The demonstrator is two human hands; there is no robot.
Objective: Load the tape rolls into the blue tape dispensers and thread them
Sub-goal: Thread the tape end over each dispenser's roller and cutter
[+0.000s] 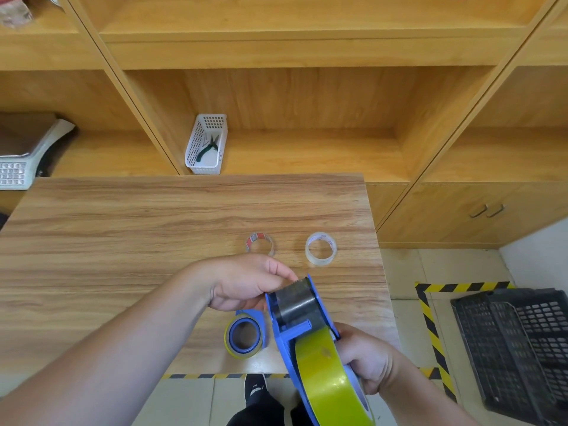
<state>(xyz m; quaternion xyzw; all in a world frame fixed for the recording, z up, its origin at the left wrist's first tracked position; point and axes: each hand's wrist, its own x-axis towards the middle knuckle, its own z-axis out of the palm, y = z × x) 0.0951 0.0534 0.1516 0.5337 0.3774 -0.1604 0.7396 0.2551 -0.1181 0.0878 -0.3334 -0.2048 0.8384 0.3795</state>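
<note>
Tape dispenser [299,327], blue and already carrying a yellow-green tape roll [330,376], sits tilted in the air over the near edge of the counter [123,241], gripped from below by your right hand [367,361], which is closed around the roll end of the frame. Your left hand [246,281] reaches in from the other side, its fingers curled and pinched at the toothed cutter end, where a dark strip of tape lies across the roller; whether the fingertips actually have the tape's free end cannot be told from this angle. Threading looks to be the step in hand: the roll is seated, and the strip appears drawn up toward the blade. The next move, by that reading, calls for pulling the end flat over the teeth and keeping it straight so it does not fold back on itself. A second blue dispenser [246,333], loaded with its own yellowish roll, lies flat on the counter just beneath your hands. Two clear tape rolls [259,242] [321,248] stand farther back, side by side and apart. A white basket [192,149] holding pliers [207,147] rests on the shelf behind.
</note>
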